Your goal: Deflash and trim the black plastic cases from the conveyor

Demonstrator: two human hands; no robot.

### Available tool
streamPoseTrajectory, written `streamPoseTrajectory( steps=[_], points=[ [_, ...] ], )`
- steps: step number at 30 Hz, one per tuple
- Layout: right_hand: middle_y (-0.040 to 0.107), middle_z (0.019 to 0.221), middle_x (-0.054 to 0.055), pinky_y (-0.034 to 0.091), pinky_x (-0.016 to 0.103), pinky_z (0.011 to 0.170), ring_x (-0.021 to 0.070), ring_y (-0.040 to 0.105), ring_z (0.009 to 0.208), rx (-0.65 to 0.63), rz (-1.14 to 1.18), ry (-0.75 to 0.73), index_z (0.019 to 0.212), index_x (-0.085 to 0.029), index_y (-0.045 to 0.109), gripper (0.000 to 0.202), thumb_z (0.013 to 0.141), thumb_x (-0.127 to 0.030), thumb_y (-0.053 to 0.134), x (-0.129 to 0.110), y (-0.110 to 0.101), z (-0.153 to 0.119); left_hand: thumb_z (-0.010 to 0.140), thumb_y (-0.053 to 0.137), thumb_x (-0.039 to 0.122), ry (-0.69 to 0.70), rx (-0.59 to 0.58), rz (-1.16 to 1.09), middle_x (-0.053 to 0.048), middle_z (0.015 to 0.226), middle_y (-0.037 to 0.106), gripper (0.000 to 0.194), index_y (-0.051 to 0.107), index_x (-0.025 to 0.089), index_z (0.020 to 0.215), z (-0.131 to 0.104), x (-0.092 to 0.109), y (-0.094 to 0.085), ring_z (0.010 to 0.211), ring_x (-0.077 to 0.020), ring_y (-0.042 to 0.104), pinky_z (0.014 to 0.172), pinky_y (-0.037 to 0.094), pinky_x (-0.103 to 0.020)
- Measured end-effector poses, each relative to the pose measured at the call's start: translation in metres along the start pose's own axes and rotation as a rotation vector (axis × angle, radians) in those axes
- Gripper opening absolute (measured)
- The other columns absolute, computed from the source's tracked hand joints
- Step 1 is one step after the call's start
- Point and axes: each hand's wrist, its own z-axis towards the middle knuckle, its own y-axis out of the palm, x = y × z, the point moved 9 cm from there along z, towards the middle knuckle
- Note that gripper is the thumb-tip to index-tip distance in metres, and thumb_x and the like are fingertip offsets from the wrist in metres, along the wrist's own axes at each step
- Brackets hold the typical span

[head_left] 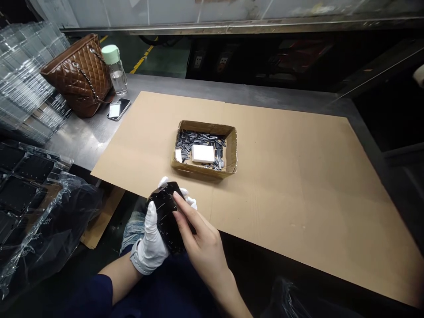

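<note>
My left hand (152, 240), in a white glove, is wrapped round a flat black plastic part (164, 212) held over my lap, just off the cardboard's front edge. My bare right hand (198, 236) reaches over the part from the right, its thumb and index fingertips against the upper face. Anything between those fingertips is too small to make out. Beyond my hands an open cardboard box (232, 152) holds many small dark pieces (190, 139) and a white block (203, 153).
A cardboard sheet (298, 185) covers much of the metal table (86, 137). At the back left are a brown handbag (81, 75), a bottle (116, 73) and a phone (123, 107). Stacked clear trays (26, 75) and black parts in plastic (23, 190) stand at the left.
</note>
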Motion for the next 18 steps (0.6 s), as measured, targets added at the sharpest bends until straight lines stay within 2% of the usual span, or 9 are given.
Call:
streamPoseTrajectory(
  steps=[5, 8, 12, 14, 18],
  points=[
    [0.065, 0.123, 0.003, 0.054, 0.029, 0.094, 0.0194, 0.063, 0.111, 0.007, -0.033, -0.018, 0.138, -0.029, 0.045, 0.048, 0.093, -0.014, 0.048, -0.001, 0.001, -0.004, 0.075, 0.061, 0.061, -0.029, 0.031, -0.022, -0.003, 0.125, 0.063, 0.051, 0.066, 0.029, 0.114, -0.002, -0.003, -0.005, 0.129, -0.0302, 0.046, 0.114, 0.030, -0.048],
    [0.066, 0.122, 0.004, 0.056, 0.027, 0.091, 0.0195, 0.064, 0.109, -0.014, -0.047, -0.009, 0.138, -0.029, 0.045, 0.048, 0.093, -0.015, 0.048, 0.001, 0.004, -0.007, 0.074, 0.060, 0.063, -0.060, 0.018, -0.041, -0.003, 0.128, 0.061, 0.050, 0.069, 0.028, 0.110, -0.001, -0.010, -0.007, 0.130, -0.0307, 0.044, 0.114, 0.032, -0.046],
    [0.062, 0.127, 0.005, 0.055, 0.030, 0.092, 0.0210, 0.061, 0.114, 0.003, -0.035, 0.041, 0.140, -0.028, 0.043, 0.048, 0.093, -0.017, 0.048, 0.008, 0.003, -0.011, 0.078, 0.058, 0.060, -0.052, -0.017, -0.033, -0.002, 0.129, 0.061, 0.047, 0.066, 0.032, 0.116, 0.001, -0.013, -0.006, 0.128, -0.0292, 0.048, 0.113, 0.034, -0.046],
    [0.061, 0.128, 0.005, 0.056, 0.031, 0.091, 0.0216, 0.062, 0.113, 0.035, 0.001, 0.084, 0.140, -0.028, 0.043, 0.049, 0.093, -0.018, 0.049, 0.013, -0.001, -0.013, 0.080, 0.055, 0.061, -0.065, -0.054, -0.016, -0.003, 0.125, 0.064, 0.048, 0.066, 0.030, 0.116, 0.001, -0.014, -0.002, 0.125, -0.0300, 0.051, 0.111, 0.035, -0.048],
    [0.070, 0.110, 0.002, 0.059, 0.028, 0.083, 0.0171, 0.069, 0.095, 0.056, 0.097, 0.101, 0.133, -0.031, 0.051, 0.043, 0.093, -0.016, 0.048, 0.013, -0.007, -0.012, 0.078, 0.057, 0.062, -0.045, -0.073, -0.007, -0.004, 0.117, 0.068, 0.046, 0.070, 0.028, 0.106, 0.000, -0.009, 0.003, 0.122, -0.0312, 0.053, 0.110, 0.036, -0.050]
  ],
)
